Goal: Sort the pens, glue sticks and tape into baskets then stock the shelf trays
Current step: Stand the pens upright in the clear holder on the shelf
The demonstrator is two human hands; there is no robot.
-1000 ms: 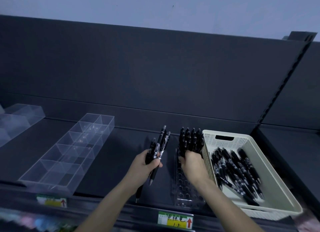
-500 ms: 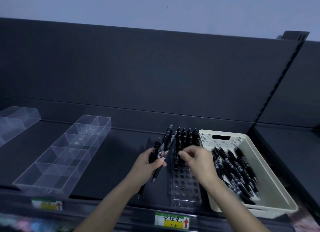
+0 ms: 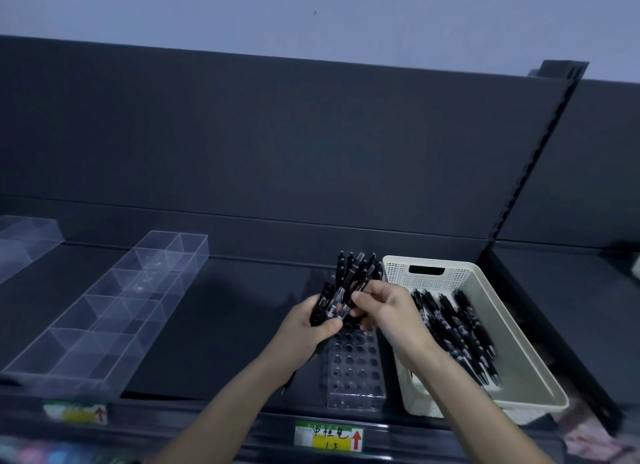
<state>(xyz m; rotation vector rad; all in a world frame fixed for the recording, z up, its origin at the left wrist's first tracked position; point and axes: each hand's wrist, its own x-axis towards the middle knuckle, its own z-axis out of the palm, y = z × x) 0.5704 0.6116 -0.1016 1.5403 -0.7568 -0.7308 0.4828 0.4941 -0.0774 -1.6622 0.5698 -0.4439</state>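
Note:
My left hand (image 3: 308,328) grips a bundle of black pens (image 3: 330,302) above a clear pen tray (image 3: 355,377) with round holes. Several black pens (image 3: 360,266) stand upright in the tray's far rows. My right hand (image 3: 388,311) pinches one pen of the bundle near its top. To the right, a cream basket (image 3: 485,290) holds several loose black pens (image 3: 457,332).
A clear divided tray (image 3: 114,311) lies on the dark shelf at the left, with another clear box (image 3: 24,238) at the far left edge. Price labels (image 3: 329,437) sit on the shelf's front rail. A slotted upright (image 3: 533,162) bounds the bay on the right.
My right hand left the standing pens in the tray and came over to the bundle in my left hand, pinching one pen. The left hand stayed about where it was.

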